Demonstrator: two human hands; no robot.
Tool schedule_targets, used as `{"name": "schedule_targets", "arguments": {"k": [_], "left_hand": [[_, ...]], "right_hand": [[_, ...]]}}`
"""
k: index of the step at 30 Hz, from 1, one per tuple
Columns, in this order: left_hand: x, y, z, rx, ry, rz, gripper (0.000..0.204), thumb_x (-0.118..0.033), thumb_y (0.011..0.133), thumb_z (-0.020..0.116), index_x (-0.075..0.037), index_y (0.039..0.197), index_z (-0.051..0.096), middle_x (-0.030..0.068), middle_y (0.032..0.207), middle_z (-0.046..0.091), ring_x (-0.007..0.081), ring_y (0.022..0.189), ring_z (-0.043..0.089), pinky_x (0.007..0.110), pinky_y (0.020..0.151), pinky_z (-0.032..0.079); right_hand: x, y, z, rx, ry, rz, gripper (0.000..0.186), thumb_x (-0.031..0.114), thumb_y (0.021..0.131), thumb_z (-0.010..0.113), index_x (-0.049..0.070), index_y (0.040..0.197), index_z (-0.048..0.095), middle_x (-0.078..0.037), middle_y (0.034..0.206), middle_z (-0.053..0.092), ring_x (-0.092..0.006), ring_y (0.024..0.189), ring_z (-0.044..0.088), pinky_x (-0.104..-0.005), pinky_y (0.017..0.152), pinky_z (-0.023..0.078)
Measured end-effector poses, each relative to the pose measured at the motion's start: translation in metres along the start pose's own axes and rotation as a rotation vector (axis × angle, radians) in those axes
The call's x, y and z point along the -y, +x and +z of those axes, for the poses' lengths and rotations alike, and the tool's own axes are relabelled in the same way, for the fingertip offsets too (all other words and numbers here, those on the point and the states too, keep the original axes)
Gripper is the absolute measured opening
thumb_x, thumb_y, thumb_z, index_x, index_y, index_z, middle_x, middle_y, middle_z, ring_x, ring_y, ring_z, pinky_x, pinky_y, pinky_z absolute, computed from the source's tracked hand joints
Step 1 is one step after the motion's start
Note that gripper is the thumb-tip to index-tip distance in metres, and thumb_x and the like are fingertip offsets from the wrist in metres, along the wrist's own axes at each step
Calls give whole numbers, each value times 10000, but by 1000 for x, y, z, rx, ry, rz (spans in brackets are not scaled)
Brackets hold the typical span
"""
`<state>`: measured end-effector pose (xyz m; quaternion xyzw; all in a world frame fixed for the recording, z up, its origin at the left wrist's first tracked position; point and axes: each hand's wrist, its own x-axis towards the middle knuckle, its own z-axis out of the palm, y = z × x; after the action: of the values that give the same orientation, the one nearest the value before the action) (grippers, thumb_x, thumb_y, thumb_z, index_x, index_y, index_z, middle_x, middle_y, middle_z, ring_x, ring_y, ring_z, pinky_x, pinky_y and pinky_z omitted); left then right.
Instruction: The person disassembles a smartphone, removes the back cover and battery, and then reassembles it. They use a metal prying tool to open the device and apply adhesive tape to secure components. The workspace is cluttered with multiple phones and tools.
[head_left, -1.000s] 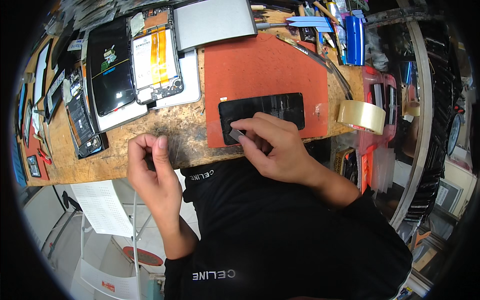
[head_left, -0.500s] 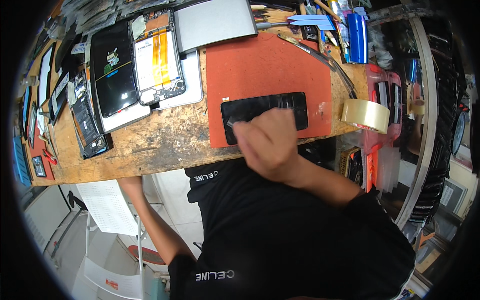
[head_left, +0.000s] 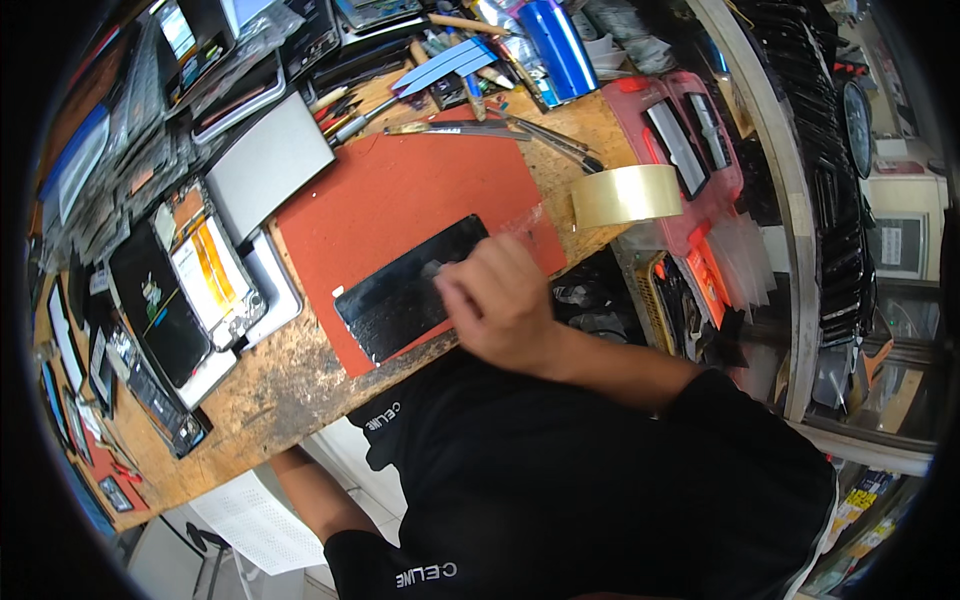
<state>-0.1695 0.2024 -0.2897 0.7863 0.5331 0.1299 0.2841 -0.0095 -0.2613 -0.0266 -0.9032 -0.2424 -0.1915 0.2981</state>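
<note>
A black phone screen panel [head_left: 400, 300] lies slantwise on the red mat [head_left: 400, 185] in front of me, with a small white tab at its left corner. My right hand [head_left: 500, 300] is closed over the panel's right part. A small grey flat piece [head_left: 432, 268] pokes out from its pinched fingertips, close to the glass; its kind does not show. My left hand [head_left: 287, 460] is at the bench's front edge, its fingers hidden beneath the wood.
Opened phones [head_left: 155, 300] and a grey flat box [head_left: 262, 165] stand left of the mat. A tape roll [head_left: 625, 195] sits at the right edge beside a pink case [head_left: 690, 150]. Tweezers [head_left: 455, 128] and a blue brush-like tool [head_left: 450, 68] lie behind the mat.
The view has turned, so bench and mat now slant. My right hand has shifted over the panel toward its right end, still pinching the grey piece. More of the panel's left part shows.
</note>
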Motion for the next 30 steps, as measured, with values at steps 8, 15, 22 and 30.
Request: {"name": "schedule_targets", "arguments": {"k": [8,15,22,30], "left_hand": [[4,-29,-4,-42,57,37,253,-49,898,741,18,1141,723,160,1090,763,335,971,726,419,872,557],[-57,-130,0,48,45,346,258,-45,885,753,15,1134,730,167,1098,763,334,987,731,408,876,559],[-245,-256,-72,1408,-373,750,112,-28,927,721,-17,1037,736,154,999,740,318,880,726,384,802,572],[-363,-260,-79,944,-394,1253,266,47,822,713,9,1085,720,160,1061,722,366,1012,703,442,906,557]], "right_hand": [[-27,-12,-38,-86,46,328,148,-54,861,764,9,964,678,-81,796,617,-190,638,624,-301,540,487],[-26,-3,-40,-11,99,308,184,-37,831,760,19,981,668,-105,808,616,-279,646,656,-380,585,523],[-32,-3,-40,18,151,304,188,-33,811,754,31,962,663,-98,788,609,-290,663,653,-400,597,517],[-35,3,-40,36,158,253,177,-20,812,750,32,937,635,-107,797,592,-325,701,639,-416,624,521]]}}
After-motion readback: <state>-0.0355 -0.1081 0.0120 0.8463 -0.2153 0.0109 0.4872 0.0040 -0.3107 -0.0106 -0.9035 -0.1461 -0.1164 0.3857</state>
